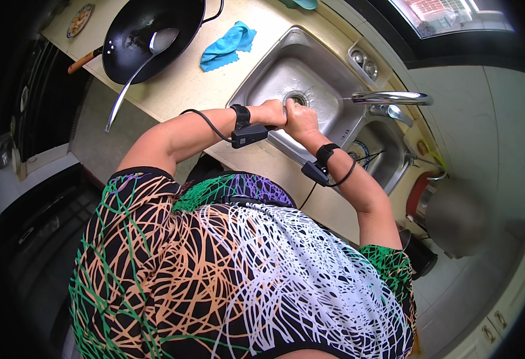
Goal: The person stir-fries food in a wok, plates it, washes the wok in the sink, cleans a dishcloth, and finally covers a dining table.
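Note:
My left hand [269, 113] and my right hand [301, 119] meet over the near side of a stainless-steel sink basin [271, 76]. Both are curled, knuckles up, and they touch each other. Their fingertips and palms are turned away from view, so whether anything is between them cannot be seen. Just beyond my right hand is the sink's drain [299, 97]. A chrome faucet [392, 97] reaches over the basin from the right. Each of my wrists wears a black strap with a small cabled box.
A black wok [141, 27] with a metal ladle [130, 85] in it sits at the upper left, handle jutting over the counter edge. Near it lie a blue cloth [229, 47] and a plate of food [79, 20]. The smaller basin [390, 143] at right holds a patterned dish [362, 152].

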Tool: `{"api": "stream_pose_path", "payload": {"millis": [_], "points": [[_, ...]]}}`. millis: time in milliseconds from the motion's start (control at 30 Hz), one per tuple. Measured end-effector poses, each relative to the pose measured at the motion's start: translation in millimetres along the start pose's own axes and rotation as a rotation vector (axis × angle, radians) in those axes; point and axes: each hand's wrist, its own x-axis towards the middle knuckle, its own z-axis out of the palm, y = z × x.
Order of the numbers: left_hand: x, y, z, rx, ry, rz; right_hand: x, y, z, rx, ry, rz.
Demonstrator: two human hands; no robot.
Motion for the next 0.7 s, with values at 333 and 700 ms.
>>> {"api": "stream_pose_path", "payload": {"millis": [333,700], "points": [[16.7,-29.6,-5.7,-0.783,-0.110,-0.190,-5.7,-2.8,7.2,0.210,-0.060,0.370],[-31.2,-14.2,-26.6,0.482,0.496,0.978,-9.5,8.9,-18.4,1.881,-0.725,0.580]]}}
